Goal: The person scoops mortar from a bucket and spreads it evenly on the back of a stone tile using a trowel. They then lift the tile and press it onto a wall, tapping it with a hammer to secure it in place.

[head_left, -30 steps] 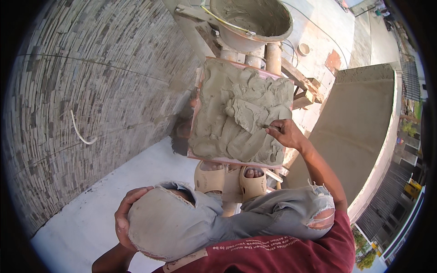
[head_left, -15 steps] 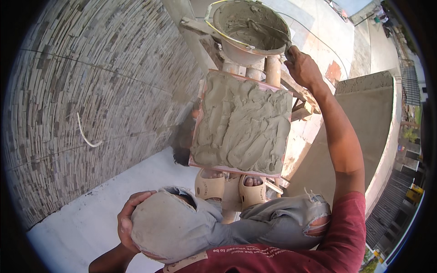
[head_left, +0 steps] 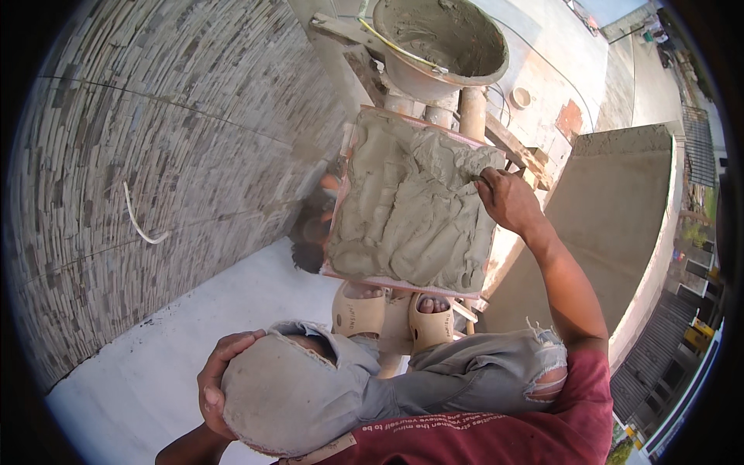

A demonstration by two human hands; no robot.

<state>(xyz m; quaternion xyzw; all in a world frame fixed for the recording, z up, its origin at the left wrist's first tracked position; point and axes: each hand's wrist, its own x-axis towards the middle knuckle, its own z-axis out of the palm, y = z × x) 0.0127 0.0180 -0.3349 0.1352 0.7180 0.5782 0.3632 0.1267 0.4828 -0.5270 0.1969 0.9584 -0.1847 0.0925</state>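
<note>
Gripping a mostly hidden tool (head_left: 477, 178), the right hand (head_left: 511, 201) has mortar (head_left: 411, 205) to its left.

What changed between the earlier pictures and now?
The bare right hand reached to the round, mortar-lined grey bucket, then came back to the upper right of the square, mortar-covered slab, where a rough lump of mortar now shows. The left hand stays cupped over a knee of the torn grey jeans; bucket and slab stay put.
</note>
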